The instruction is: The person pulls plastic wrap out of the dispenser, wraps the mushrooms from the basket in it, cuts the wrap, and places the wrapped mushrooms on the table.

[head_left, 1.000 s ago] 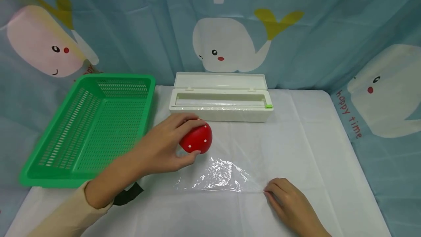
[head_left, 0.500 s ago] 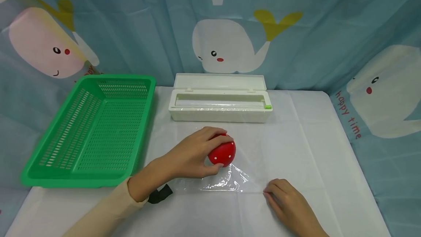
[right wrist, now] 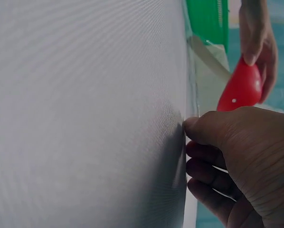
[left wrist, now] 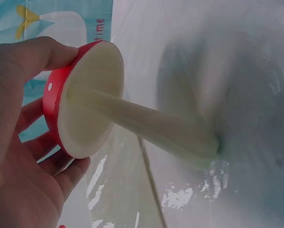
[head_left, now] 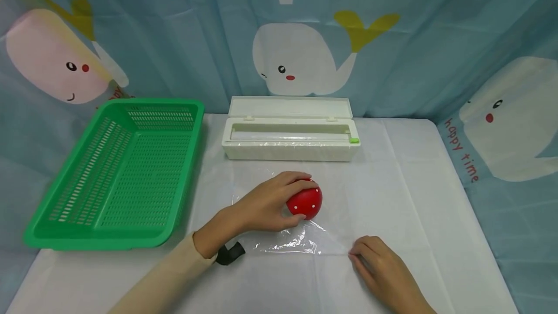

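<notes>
A mushroom (head_left: 307, 204) with a red, white-dotted cap and a long pale stem is in my left hand (head_left: 272, 202). Thumb and fingers grip it round the cap's rim, as the left wrist view shows. Its stem (left wrist: 151, 126) slants down, and the far end appears to meet the clear plastic wrap (head_left: 289, 245) spread on the table. At the wrap's near right corner, my right hand (head_left: 383, 270) lies low on the cloth, thumb and forefinger pinching the film's edge. Most of the wrap is hard to make out against the white.
Behind the wrap stands a white cling film dispenser (head_left: 289, 152) with its lid up and a roll inside. A green plastic basket (head_left: 198, 159) is on the left. White cloth (head_left: 405, 173) covers the table, and a blue whale-print curtain (head_left: 183, 42) hangs behind.
My left hand has carried the mushroom rightward and slightly nearer, from close to the dispenser to over the middle of the wrap. The right hand has stayed at the corner.
</notes>
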Action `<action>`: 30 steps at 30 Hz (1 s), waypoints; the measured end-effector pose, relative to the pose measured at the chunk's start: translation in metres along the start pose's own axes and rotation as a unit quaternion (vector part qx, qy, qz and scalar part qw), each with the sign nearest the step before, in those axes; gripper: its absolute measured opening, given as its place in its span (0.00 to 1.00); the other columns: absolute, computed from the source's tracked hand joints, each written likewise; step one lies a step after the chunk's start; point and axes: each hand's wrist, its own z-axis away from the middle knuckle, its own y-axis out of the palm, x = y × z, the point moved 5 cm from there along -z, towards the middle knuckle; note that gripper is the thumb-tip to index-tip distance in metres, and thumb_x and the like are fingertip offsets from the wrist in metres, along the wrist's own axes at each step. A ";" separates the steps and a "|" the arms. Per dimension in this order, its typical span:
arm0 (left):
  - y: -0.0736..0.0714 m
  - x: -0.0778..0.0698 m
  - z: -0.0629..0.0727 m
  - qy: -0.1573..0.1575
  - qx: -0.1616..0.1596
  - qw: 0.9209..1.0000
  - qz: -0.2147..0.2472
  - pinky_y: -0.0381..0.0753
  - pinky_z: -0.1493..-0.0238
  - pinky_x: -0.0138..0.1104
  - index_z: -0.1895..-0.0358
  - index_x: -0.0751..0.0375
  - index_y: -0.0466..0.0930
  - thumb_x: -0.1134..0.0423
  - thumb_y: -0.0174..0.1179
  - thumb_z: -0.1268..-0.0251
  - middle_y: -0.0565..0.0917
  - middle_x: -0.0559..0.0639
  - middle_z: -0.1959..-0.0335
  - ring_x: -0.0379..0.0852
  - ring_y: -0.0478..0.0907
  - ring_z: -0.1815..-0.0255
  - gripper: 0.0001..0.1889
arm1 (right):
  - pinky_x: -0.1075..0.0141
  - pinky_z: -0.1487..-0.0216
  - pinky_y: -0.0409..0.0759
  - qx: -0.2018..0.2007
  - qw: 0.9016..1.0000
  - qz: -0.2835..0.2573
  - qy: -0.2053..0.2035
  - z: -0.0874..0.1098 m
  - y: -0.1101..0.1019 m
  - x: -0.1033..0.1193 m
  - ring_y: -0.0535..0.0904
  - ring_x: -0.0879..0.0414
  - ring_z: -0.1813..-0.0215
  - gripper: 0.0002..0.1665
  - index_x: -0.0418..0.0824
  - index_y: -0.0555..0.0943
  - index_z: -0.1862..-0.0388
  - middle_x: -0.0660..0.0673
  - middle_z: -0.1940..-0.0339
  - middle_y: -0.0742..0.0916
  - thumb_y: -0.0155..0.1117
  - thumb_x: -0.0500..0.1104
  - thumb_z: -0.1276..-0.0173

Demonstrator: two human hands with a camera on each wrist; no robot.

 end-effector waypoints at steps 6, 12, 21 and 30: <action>0.014 0.008 -0.004 -0.008 0.017 1.000 0.005 0.84 0.32 0.44 0.22 0.45 0.69 0.54 0.76 0.39 0.71 0.46 0.21 0.46 0.68 0.19 0.41 | 0.77 0.49 0.79 0.015 1.000 0.017 0.017 -0.001 0.001 0.000 0.80 0.64 0.55 0.12 0.51 0.85 0.65 0.59 0.58 0.84 0.78 0.38 0.43; 0.025 0.010 -0.009 -0.019 0.029 0.999 0.006 0.82 0.29 0.46 0.22 0.47 0.67 0.55 0.76 0.39 0.70 0.47 0.19 0.48 0.66 0.17 0.42 | 0.77 0.48 0.79 0.017 0.999 0.014 0.023 -0.002 0.001 0.000 0.80 0.63 0.54 0.13 0.50 0.85 0.64 0.59 0.58 0.84 0.78 0.37 0.45; 0.033 0.011 -0.010 -0.040 0.017 0.999 0.002 0.86 0.36 0.43 0.22 0.44 0.68 0.55 0.78 0.41 0.71 0.47 0.22 0.48 0.69 0.21 0.42 | 0.77 0.48 0.78 0.009 1.000 0.005 0.015 -0.003 0.002 0.001 0.80 0.63 0.54 0.08 0.50 0.85 0.63 0.59 0.58 0.84 0.74 0.39 0.37; 0.030 0.010 -0.009 -0.029 0.009 0.999 -0.009 0.85 0.33 0.44 0.20 0.44 0.66 0.52 0.79 0.42 0.69 0.49 0.19 0.48 0.68 0.19 0.45 | 0.76 0.50 0.78 0.004 1.000 0.013 0.017 -0.005 0.002 0.000 0.80 0.63 0.55 0.16 0.49 0.85 0.64 0.59 0.59 0.84 0.79 0.35 0.50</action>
